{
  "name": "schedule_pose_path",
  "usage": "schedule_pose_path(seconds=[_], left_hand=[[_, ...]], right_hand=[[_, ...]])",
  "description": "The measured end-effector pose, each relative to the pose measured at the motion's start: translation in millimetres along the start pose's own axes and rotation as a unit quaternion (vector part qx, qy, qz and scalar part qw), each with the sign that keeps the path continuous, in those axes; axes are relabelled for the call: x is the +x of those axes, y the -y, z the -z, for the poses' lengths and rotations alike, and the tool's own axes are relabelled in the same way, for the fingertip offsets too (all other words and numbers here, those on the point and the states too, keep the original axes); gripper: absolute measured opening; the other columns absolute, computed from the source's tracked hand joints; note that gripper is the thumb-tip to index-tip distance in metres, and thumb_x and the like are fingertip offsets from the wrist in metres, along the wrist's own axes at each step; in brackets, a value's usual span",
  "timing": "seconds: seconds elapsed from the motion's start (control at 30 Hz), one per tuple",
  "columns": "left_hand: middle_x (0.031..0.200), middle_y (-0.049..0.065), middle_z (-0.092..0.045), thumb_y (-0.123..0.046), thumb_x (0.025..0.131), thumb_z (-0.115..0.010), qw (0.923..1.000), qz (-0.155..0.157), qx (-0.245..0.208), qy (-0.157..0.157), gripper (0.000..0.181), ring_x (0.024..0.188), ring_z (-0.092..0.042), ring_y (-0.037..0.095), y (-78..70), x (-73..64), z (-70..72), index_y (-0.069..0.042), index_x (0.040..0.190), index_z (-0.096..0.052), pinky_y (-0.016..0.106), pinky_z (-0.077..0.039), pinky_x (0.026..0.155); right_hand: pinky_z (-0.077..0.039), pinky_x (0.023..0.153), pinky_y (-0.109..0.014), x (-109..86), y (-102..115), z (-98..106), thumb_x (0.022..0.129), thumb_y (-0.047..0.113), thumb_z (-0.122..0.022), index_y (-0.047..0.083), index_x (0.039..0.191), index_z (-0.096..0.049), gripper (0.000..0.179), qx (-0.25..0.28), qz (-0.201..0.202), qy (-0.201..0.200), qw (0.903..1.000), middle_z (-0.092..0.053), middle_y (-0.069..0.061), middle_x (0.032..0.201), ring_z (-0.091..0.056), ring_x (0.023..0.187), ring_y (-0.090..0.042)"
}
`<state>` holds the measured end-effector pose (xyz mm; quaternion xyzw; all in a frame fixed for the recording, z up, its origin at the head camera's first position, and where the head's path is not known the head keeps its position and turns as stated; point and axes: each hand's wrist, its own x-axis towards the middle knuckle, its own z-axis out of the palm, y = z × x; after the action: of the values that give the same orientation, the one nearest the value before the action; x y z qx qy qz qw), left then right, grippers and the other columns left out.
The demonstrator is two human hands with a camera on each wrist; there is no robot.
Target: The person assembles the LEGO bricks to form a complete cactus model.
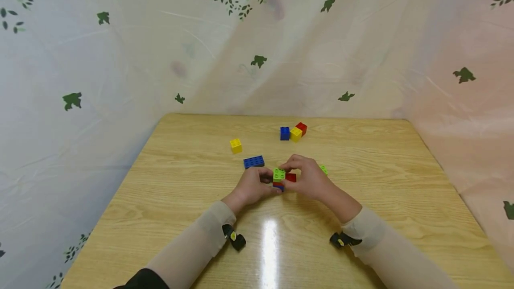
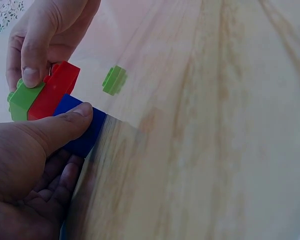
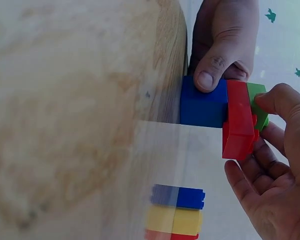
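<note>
The left hand [image 1: 253, 185] pinches a blue base brick [image 1: 278, 187] between thumb and fingers; the right hand [image 1: 310, 178], lower fingers loosely curled, pinches a green four-stud brick [image 1: 279, 175]; the red brick [image 1: 291, 177] sandwiched between juts rightward; this upright stack is between the hands, mid-table; a long blue brick [image 1: 254, 161] lies just beyond on the wood-grain table [image 1: 180, 191]; pale sheeting [image 1: 225, 75] printed with leafy sprigs hangs behind.

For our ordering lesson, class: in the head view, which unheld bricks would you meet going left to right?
Lone yellow brick, long blue brick, small blue brick, second yellow brick, far red brick, partly hidden green brick.
</note>
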<state>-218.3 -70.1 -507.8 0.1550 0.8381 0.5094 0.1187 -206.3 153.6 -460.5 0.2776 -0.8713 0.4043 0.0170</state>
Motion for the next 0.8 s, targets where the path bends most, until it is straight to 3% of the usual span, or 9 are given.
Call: schedule_pose_path(seconds=[0.2,0.37,0.8], left_hand=[[0.102,-0.01,-0.074,-0.023,0.078,-0.096,1.0,-0.001,0.005,0.0,0.037,0.096,-0.071,0.008,-0.8,0.4,0.7,-0.016,0.11,-0.078,0.03,-0.06,0.086],[0.102,-0.01,-0.074,-0.025,0.078,-0.096,0.9999,-0.002,0.012,0.002,0.037,0.096,-0.07,0.009,-1.6,-0.2,1.4,-0.017,0.11,-0.078,0.03,-0.059,0.088],[0.102,-0.01,-0.074,-0.025,0.079,-0.095,0.9999,0.002,0.013,0.006,0.037,0.097,-0.069,0.009,-2.0,-1.9,0.3,-0.017,0.11,-0.077,0.03,-0.058,0.089]], right_hand=[[-0.058,0.093,-0.047,0.6,1.8,0.9,0.083,0.007,-0.088,0.013,0.116,-0.079,0.035,0.004,-0.011,0.002,0.9999,-0.066,0.006,0.102,-0.067,0.102,-0.016],[-0.057,0.098,-0.045,0.9,0.7,1.0,0.085,0.011,-0.089,0.015,0.117,-0.079,0.033,0.028,-0.045,0.017,0.9984,-0.066,0.006,0.104,-0.067,0.104,-0.016],[-0.059,0.093,-0.042,-1.6,-7.8,-3.7,0.086,0.017,-0.089,0.013,0.121,-0.076,0.038,0.063,-0.115,0.035,0.9908,-0.072,0.003,0.112,-0.067,0.102,-0.021]])
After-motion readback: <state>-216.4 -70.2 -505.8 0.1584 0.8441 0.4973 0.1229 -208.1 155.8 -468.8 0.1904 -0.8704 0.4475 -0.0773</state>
